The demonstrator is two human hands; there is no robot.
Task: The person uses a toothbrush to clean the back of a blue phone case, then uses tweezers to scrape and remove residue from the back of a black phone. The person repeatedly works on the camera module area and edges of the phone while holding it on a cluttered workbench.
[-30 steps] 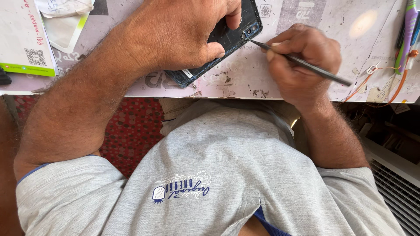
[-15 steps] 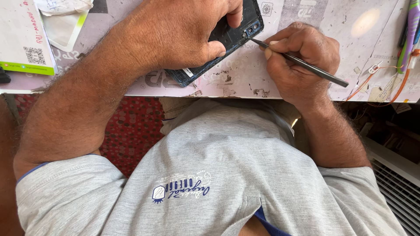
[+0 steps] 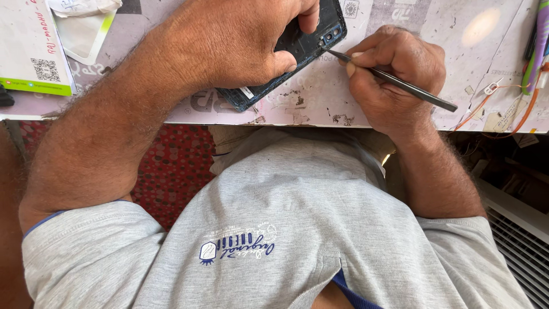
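Observation:
A dark blue phone (image 3: 297,48) lies back-up and slanted on the worn white table (image 3: 320,97). My left hand (image 3: 234,40) covers its middle and presses it down, thumb over the upper part. My right hand (image 3: 394,77) grips a thin dark metal tool (image 3: 394,81) like a pen. The tool's pointed tip touches the phone's right edge, beside the camera cluster (image 3: 330,35). Most of the phone's back is hidden under my left hand.
A white and green booklet (image 3: 31,51) lies at the far left, with a crumpled white wrapper (image 3: 83,23) beside it. Orange wires (image 3: 503,103) and coloured pens (image 3: 537,46) sit at the right edge. A red patterned floor (image 3: 171,171) shows below the table.
My right hand has shifted slightly, bringing the tool's tip closer along the phone's edge near the camera. My left hand stays put on the phone.

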